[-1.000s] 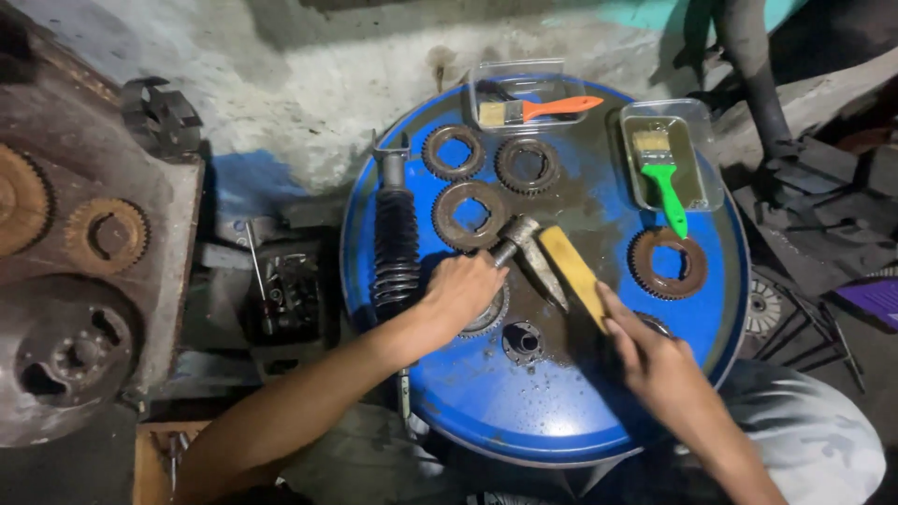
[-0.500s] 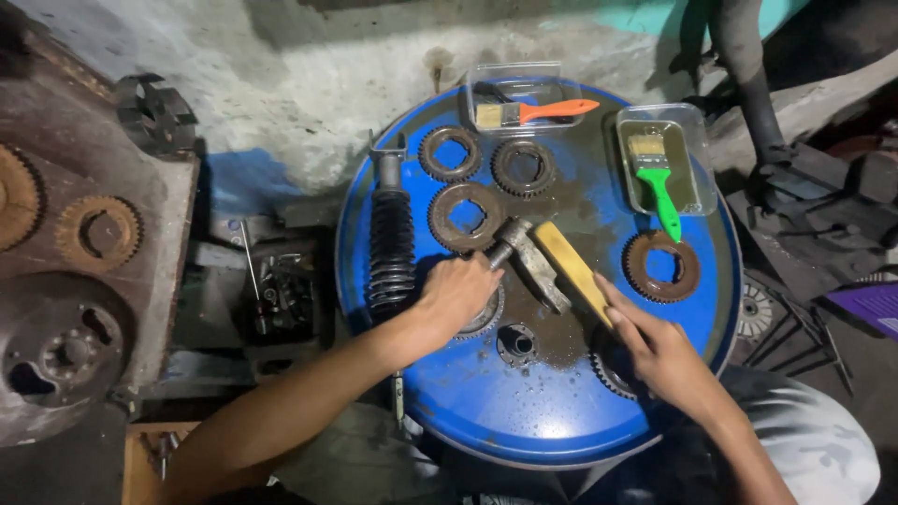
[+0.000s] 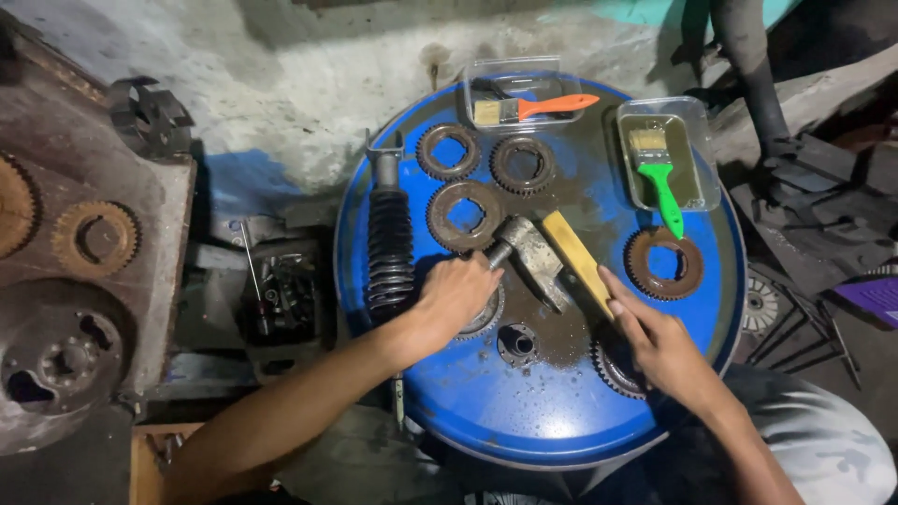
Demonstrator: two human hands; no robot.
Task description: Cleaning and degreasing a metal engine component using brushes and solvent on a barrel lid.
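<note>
Right now you are gripping the hammer [image 3: 526,257] with your left hand [image 3: 456,297], fingers closed, while your right hand's [image 3: 659,344] open fingers are touching its yellow handle [image 3: 578,260].

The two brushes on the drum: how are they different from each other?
The orange brush lies crosswise; the green brush points toward the person. The orange brush's tray looks dry; the green brush's tray holds yellowish liquid. Both have pale bristles and lie untouched in clear trays.
</note>
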